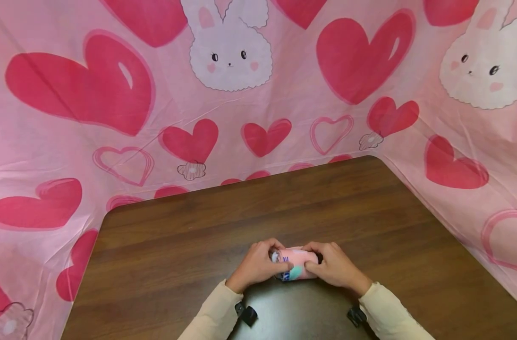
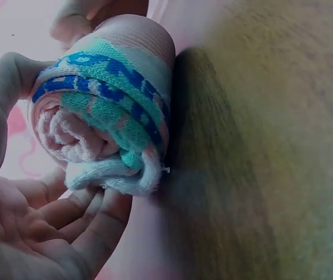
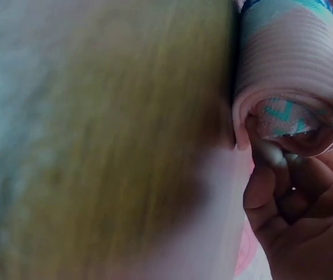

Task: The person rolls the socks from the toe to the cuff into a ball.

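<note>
A bundle of pink socks (image 1: 300, 259), rolled up, lies on the table between both hands. Teal and blue patterned bands show toward its left end. My left hand (image 1: 258, 264) grips that end, thumb in front and fingers behind. In the left wrist view the coiled end of the socks (image 2: 105, 116) shows, with a loose whitish fold at the bottom. My right hand (image 1: 335, 265) holds the opposite end, thumb on the near side. In the right wrist view, bent fingers (image 3: 266, 151) reach into the opening of the ribbed pink cuff (image 3: 295, 64), where teal-marked fabric sits inside.
The brown wood-grain table (image 1: 190, 245) stretches out around the hands. A pink cloth with hearts and rabbits (image 1: 228, 106) hangs along its back and sides. Small black devices (image 1: 246, 314) are worn at both wrists, beside cream sleeves.
</note>
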Motion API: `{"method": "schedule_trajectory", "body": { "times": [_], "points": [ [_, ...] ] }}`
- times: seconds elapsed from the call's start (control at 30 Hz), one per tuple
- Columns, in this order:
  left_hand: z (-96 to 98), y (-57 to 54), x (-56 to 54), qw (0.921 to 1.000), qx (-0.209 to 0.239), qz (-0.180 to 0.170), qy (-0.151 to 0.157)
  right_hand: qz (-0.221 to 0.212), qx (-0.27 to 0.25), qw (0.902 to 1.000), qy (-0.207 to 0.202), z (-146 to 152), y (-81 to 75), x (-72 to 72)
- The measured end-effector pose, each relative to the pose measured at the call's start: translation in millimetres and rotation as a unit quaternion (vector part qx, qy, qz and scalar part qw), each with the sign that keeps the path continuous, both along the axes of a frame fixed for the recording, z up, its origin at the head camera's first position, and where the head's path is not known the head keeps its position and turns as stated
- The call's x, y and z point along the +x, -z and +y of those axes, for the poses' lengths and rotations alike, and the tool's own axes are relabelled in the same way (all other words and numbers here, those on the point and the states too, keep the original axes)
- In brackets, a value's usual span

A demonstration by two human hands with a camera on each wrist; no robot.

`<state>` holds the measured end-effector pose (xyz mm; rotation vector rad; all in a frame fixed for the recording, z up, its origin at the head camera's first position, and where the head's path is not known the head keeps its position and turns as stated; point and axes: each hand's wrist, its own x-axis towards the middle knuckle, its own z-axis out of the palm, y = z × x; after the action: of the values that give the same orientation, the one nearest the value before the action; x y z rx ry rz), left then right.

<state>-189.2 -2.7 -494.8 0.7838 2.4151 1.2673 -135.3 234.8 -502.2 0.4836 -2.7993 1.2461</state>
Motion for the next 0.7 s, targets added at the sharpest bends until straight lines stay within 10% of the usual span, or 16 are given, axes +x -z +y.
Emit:
{"method": "schedule_trajectory", "body": {
  "times": [0.13, 0.27, 0.4, 0.7],
  "points": [
    [-1.3, 0.5, -1.9, 0.9998, 0.011, -0.018, 0.006, -0.026, -0.02, 0.9995, -0.007, 0, -2.8, 2.0],
    [-1.1, 0.1, -4.8, 0.9996, 0.012, -0.026, 0.006, 0.09, 0.051, 0.9946, -0.01, -1, -7.9, 8.5],
    [-1.5, -1.1, -6.3, 0.9993, 0.011, -0.037, 0.004, 0.216, 0.142, 0.9656, -0.026, -4, -14.1, 12.2],
    [-2.9, -7.3, 2.0, 1.0, 0.002, -0.006, 0.006, 0.239, 0.301, 0.9195, -0.085, -16, -20.2, 3.7]
  ]
}}
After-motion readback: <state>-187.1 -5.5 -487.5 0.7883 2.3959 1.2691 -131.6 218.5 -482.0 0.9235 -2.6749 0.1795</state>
